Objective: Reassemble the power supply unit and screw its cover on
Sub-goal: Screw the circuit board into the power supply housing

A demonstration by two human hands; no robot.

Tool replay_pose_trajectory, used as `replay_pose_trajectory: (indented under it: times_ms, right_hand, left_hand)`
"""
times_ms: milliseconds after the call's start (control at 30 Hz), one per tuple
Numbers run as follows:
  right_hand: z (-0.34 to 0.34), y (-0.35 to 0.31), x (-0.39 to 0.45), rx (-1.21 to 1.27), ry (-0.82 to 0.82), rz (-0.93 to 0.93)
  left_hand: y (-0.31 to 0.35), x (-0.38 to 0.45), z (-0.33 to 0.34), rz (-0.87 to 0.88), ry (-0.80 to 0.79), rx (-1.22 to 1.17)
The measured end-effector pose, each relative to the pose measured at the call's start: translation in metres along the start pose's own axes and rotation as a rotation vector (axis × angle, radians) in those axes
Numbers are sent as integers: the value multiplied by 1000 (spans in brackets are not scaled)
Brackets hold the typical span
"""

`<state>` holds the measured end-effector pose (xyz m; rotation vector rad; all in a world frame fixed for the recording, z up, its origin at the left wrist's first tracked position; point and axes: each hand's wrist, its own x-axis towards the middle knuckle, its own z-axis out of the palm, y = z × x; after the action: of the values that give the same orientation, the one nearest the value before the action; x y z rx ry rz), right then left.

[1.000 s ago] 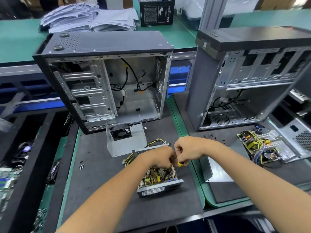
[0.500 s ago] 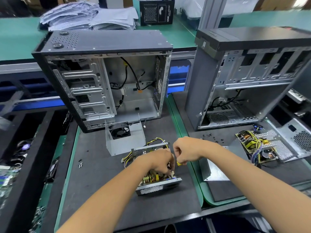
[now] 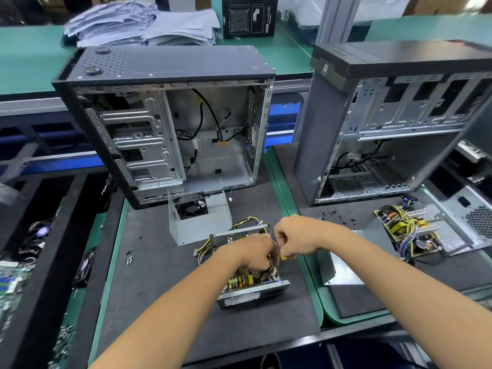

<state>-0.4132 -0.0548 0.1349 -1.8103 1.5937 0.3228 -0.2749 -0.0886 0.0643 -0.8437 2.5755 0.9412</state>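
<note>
your left hand [image 3: 255, 253]: forearm reaching in from the lower left, knuckles up, fingers curled down into the open power supply unit [image 3: 249, 279]; what they pinch is hidden, so the grip cannot be told.
your right hand [image 3: 295, 239]: forearm coming in from the lower right, fist closed round a yellow-handled screwdriver [image 3: 282, 257], tip pointing down at the unit's right corner. the two hands almost touch.
power supply unit, one: open tray with circuit board showing, on the near black mat [image 3: 159, 302], perforated wall facing you, yellow and black wires [image 3: 205, 249] trailing off its far left side.
loose screws [image 3: 129, 260], near mat: a small cluster of about three to the left of the unit.
bent metal sheet [image 3: 343, 270], one: lying just right of the unit on the neighbouring mat.
cover with fan [image 3: 198, 218], one: grey u-shaped shell standing open just beyond the unit, black fan inside.
second power supply [image 3: 415, 233], one: opened, to the right, board and wires exposed.
small black screws [image 3: 336, 217]: scattered in front of the right case, count unclear.
computer cases, two: the left case [image 3: 165, 121] and the right case [image 3: 394, 121], both upright with the side open.
paper stacks [image 3: 141, 25], two heaps, and one black box [image 3: 249, 17], on the far green bench.
</note>
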Motion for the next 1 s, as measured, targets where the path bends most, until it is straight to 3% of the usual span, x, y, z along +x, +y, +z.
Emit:
replay_pose_trajectory:
  times_ms: [333,667,1000]
  right_hand:
    - [0,2,3,-3,-6,4]
    - [-2,2,4,-10,-13,5]
    - [-2,5,2,29,-33,20]
  left_hand:
    - [-2,2,2,41,32,23]
    - [2,9,10,50,27,279]
    - [16,20,23,-76,32,386]
